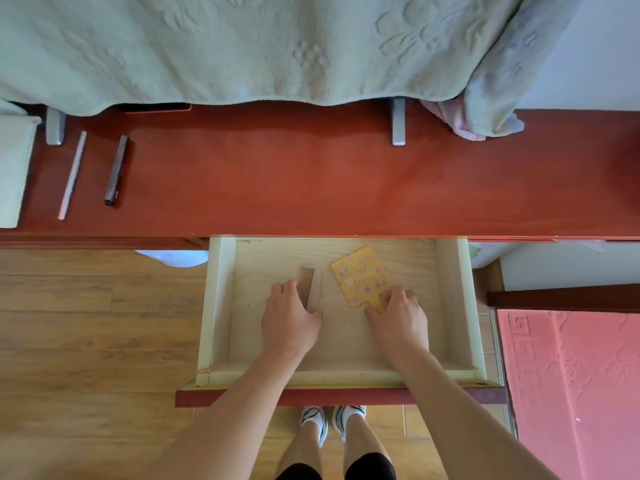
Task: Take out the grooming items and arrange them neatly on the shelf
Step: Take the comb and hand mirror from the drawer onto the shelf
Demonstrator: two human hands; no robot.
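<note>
We have 2 grips in the open drawer (221, 306).
Our left grip (291, 320) curls round the comb (309, 285); our right grip (398, 317) pinches the yellow mirror (362, 277) by its handle.

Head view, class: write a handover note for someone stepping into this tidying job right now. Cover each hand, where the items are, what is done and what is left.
Left hand: grips the near end of the comb, which lies in the open drawer.
Right hand: pinches the handle of the yellow hand mirror, which lies flat on the drawer floor.
Done: drawer open; a pale stick and a dark pen-like tube lie at the far left of the shelf.
Left: lift the comb and mirror out and set them neatly on the shelf.
</note>
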